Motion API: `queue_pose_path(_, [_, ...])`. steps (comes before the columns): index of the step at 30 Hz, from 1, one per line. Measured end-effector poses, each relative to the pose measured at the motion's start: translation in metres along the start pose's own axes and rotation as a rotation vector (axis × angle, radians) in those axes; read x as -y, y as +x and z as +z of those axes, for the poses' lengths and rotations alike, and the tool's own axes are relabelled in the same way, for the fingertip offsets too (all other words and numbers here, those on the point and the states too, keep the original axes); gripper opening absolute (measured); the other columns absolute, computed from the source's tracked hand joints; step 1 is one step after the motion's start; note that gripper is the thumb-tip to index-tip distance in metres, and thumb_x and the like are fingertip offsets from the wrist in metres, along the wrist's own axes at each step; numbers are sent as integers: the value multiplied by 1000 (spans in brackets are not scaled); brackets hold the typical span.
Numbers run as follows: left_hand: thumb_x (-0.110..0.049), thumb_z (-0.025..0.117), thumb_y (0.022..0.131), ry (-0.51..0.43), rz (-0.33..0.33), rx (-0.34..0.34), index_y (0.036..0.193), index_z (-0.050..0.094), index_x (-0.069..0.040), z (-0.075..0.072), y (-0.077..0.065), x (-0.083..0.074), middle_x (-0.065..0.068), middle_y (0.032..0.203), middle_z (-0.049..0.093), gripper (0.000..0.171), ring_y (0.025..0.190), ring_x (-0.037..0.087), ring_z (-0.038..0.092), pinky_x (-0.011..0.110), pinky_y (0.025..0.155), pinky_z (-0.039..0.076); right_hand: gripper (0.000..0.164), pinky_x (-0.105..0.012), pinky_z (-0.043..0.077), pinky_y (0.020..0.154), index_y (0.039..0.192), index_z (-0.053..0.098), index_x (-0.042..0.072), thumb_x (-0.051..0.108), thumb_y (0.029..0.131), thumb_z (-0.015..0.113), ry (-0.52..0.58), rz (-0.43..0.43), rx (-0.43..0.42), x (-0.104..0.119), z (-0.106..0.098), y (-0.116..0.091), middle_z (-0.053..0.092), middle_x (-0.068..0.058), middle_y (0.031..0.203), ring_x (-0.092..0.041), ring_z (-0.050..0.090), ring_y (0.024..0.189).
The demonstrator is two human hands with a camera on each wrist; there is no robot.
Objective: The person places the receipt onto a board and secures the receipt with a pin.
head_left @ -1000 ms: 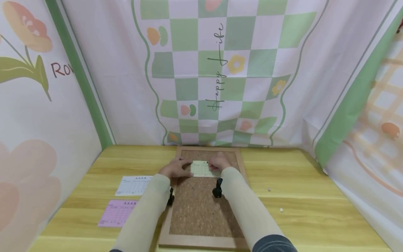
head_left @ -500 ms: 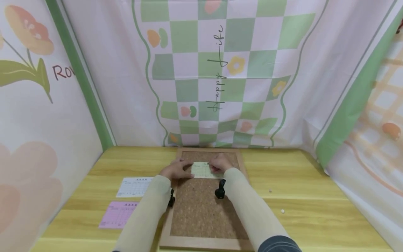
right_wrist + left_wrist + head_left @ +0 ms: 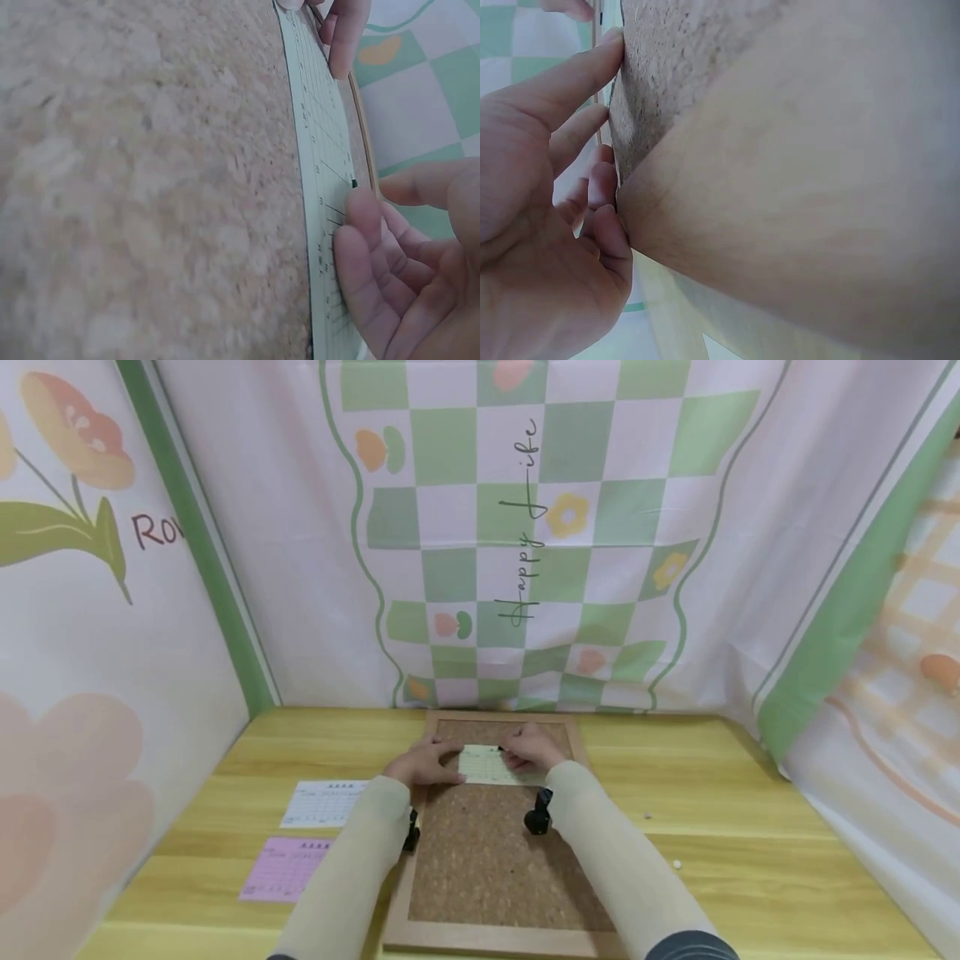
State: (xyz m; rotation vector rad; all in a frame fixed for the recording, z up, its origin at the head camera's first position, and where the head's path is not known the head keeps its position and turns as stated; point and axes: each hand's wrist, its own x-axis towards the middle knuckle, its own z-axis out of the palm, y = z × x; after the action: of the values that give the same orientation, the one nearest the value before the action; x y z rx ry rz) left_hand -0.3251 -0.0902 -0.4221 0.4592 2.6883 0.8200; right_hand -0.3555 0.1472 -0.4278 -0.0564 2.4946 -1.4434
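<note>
Pale green paper (image 3: pixel 480 767): lies on the far part of the cork board (image 3: pixel 480 860), between the two hands.
Left hand grip (image 3: pixel 426 763): spread, with thumb and forefinger apart, touches the left end of this paper.
Right hand grip (image 3: pixel 529 749): bent over the right part of the paper, with fingertips just beside a small dark thing (image 3: pixel 355 183); impossible to say whether pinching it.
White paper (image 3: pixel 322 803): lies on the bench (image 3: pixel 750 835), left of the board, partly covered by the left sleeve (image 3: pixel 347 885).
Pink paper (image 3: pixel 285 868): lies just nearer, also partly covered.
</note>
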Motion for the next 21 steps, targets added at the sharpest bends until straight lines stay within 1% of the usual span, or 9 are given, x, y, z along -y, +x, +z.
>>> queue_pose_path(4, [-34,72,94,-12,-4,3,152,46,-18,-1,-1,0,19,158,26,66,144,43,23,57,111,29,29,-31,52,59,80,65,1,18,101,56,-59,-43,23,0,-4,-4,64,-8,75,-17,60,64])
queue_pose_path(7, [-34,72,94,-23,-8,5,152,45,-18,-1,-2,-1,19,158,26,66,144,43,22,58,111,29,36,-30,45,55,69,49,7,18,103,53,-61,-61,58,-2,-7,-6,53,-4,65,-16,50,57])
queue_pose_path(9, [-34,72,94,-25,-8,4,152,45,-17,-1,-2,-1,18,158,26,66,144,43,23,58,111,29,39,-29,41,53,65,41,12,15,103,50,-60,-79,79,-4,-10,-7,45,0,60,-14,43,54])
queue_pose_path(11, [-34,72,93,-31,-7,5,152,46,-18,0,-2,1,18,158,26,66,144,42,23,58,111,29,36,-28,40,52,66,44,9,13,102,49,-76,-96,82,-6,-12,-8,45,0,61,-13,42,54])
queue_pose_path(12, [-34,72,93,-35,-6,6,152,46,-18,1,-1,2,17,158,26,66,144,42,23,58,111,29,33,-27,40,52,69,49,7,12,102,49,-88,-107,83,-7,-14,-8,48,0,63,-12,43,54])
queue_pose_path(14, [-35,72,93,-43,-2,9,152,46,-18,2,1,4,16,158,27,67,144,41,24,58,111,29,26,-27,40,52,75,52,2,10,100,49,-112,-131,86,-9,-19,-11,50,-2,65,-12,45,55])
queue_pose_path(16, [-36,73,93,-51,4,10,152,46,-18,3,3,6,16,157,28,67,143,41,25,58,110,30,19,-28,44,55,93,61,-4,10,99,52,-134,-145,80,-9,-24,-17,58,-5,77,-13,52,60])
queue_pose_path(19, [-36,73,93,-47,9,6,152,46,-18,3,5,7,16,156,28,67,143,41,25,58,110,30,25,-30,47,58,106,63,-7,14,99,53,-175,-168,87,-10,-33,-26,62,-8,88,-15,57,67])
queue_pose_path(21, [-36,73,93,-46,9,5,151,46,-18,3,4,7,17,156,28,67,143,42,25,58,110,30,35,-32,48,60,125,60,-9,16,100,54,-207,-180,89,-11,-39,-32,65,-14,95,-18,58,70])
